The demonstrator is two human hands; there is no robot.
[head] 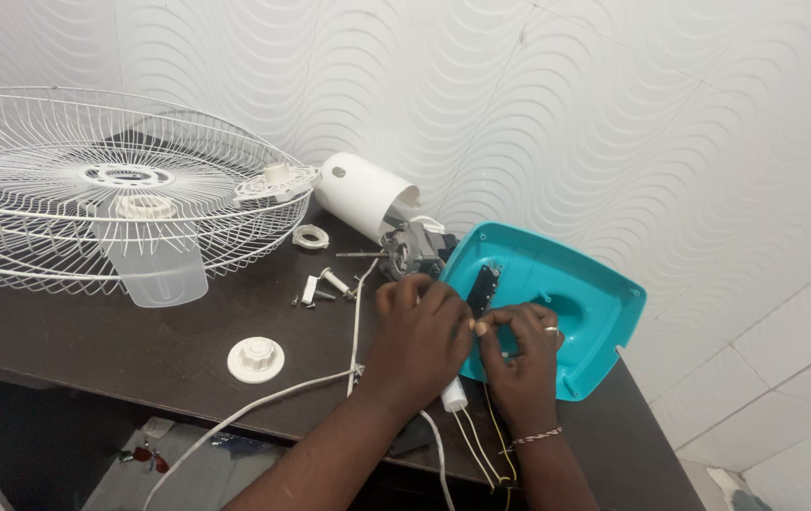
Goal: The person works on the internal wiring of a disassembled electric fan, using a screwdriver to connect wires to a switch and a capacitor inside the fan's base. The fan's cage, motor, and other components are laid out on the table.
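Teal plastic base cover [604, 312] lies inside-up at the right end of the dark table [65, 331], hollow side toward the camera so the wiring inside can be reached. A small black switch block [483, 287] sits in its near-left part. Both hands meet right at that edge. Left hand [419, 336] is curled, fingers bent down over the cover's rim, looks like it steadies the part; what exactly is under the fingers is hidden. Right hand [523, 364] has thumb and forefinger pressed together, pinching something tiny at the rim, likely a wire end, too small to tell. Thin yellow and white wires [483, 445] run down from the hands toward the table edge, beside a white cylinder part [453, 395], maybe a capacitor.

Just behind the hands the fan motor [415, 248] lies on its side with its white housing [365, 194] pulled back, shaft pointing left. Loose screws and small white clips [320, 289] are grouped left of it, a white ring [311, 237] nearby, a round white knob [256, 360] nearer the front. White power cord [263, 402] trails off the front edge. White wire fan guard [112, 189] with a clear blade [155, 260] takes the left end.

Wall [613, 114] behind is white, wavy relief pattern; plain white tiles lower right
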